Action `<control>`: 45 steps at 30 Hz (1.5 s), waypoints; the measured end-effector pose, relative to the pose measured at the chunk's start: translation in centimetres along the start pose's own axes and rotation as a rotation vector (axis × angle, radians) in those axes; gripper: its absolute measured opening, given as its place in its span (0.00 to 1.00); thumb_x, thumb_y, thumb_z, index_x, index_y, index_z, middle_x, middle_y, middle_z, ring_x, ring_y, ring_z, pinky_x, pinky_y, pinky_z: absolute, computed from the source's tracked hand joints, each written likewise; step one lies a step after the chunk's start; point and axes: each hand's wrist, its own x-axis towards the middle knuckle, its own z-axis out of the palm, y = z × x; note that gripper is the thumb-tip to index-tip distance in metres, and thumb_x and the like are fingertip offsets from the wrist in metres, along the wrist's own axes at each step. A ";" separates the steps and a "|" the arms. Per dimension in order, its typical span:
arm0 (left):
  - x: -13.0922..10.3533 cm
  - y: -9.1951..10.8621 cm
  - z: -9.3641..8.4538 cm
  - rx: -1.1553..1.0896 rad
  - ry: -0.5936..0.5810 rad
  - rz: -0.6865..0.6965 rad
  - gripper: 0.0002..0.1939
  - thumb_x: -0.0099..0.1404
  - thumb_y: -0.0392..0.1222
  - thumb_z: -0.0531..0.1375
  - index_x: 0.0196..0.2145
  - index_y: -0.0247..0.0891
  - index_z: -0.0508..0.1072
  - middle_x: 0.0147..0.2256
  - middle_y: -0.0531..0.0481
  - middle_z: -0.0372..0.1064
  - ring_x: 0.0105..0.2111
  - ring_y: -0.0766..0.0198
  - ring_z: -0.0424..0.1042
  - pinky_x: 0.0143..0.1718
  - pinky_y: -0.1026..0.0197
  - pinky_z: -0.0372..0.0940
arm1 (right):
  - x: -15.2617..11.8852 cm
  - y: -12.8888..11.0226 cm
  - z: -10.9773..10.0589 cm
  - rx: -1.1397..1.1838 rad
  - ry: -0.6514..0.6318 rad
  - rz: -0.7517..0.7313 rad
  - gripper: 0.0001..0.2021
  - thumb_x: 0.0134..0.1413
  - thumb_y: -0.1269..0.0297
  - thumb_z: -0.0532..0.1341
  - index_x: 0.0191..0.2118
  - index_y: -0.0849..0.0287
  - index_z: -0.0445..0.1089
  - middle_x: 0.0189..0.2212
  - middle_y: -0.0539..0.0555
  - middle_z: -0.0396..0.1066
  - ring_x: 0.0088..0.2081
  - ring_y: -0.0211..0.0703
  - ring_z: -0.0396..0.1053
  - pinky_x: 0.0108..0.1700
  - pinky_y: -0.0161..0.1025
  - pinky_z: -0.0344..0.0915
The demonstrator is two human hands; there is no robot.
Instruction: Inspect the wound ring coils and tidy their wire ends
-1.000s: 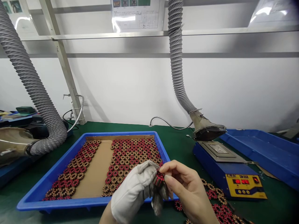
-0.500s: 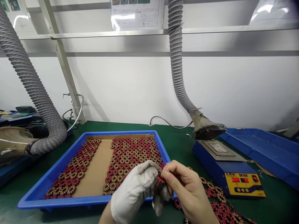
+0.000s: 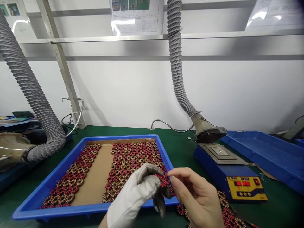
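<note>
My left hand [image 3: 140, 190], in a white glove with dirty grey fingertips, is curled at the near edge of a blue tray [image 3: 95, 208]. Its fingers close round a small red and dark piece [image 3: 161, 180], partly hidden by the glove. My bare right hand [image 3: 197, 193] is just right of it, thumb and forefinger pinched together; anything between those tips is too small to make out. Inside the tray, red-and-black and tan-and-black ring-shaped coils [image 3: 133, 158] lie in two blocks on cardboard [image 3: 93, 177]. More loose coils [image 3: 228, 213] lie beside my right hand.
A blue heating unit [image 3: 213, 167] with a yellow display panel stands at the right under an extraction hose [image 3: 177, 63]. Behind it is another blue tray [image 3: 266, 155]. A second grey hose [image 3: 30, 82] hangs at the left.
My right hand has moved slightly right, widening the gap to the gloved fingers. My left hand has shifted a little left. The whole view has shifted slightly.
</note>
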 end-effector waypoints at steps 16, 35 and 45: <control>0.0 -0.8 0.2 -0.089 -0.048 0.221 0.22 0.58 0.59 0.66 0.37 0.39 0.67 0.30 0.51 0.71 0.14 0.77 0.59 0.20 0.69 0.56 | 1.6 -0.3 -1.0 0.001 -0.416 0.251 0.19 0.61 0.50 0.59 0.26 0.59 0.65 0.21 0.46 0.56 0.24 0.37 0.53 0.26 0.35 0.51; -0.2 0.3 1.8 0.115 -0.029 -0.034 0.15 0.56 0.43 0.66 0.35 0.37 0.65 0.27 0.54 0.64 0.25 0.68 0.64 0.29 0.65 0.61 | 1.7 -0.4 -2.1 0.156 -0.260 0.112 0.09 0.60 0.61 0.63 0.30 0.56 0.75 0.24 0.49 0.64 0.25 0.37 0.59 0.26 0.34 0.55; 0.9 -0.5 2.1 0.066 0.067 0.008 0.17 0.44 0.32 0.69 0.30 0.35 0.66 0.28 0.53 0.67 0.29 0.67 0.66 0.32 0.66 0.65 | 1.3 -1.3 -1.6 -0.176 -0.328 0.028 0.07 0.57 0.65 0.63 0.28 0.56 0.73 0.23 0.48 0.72 0.26 0.39 0.68 0.29 0.32 0.62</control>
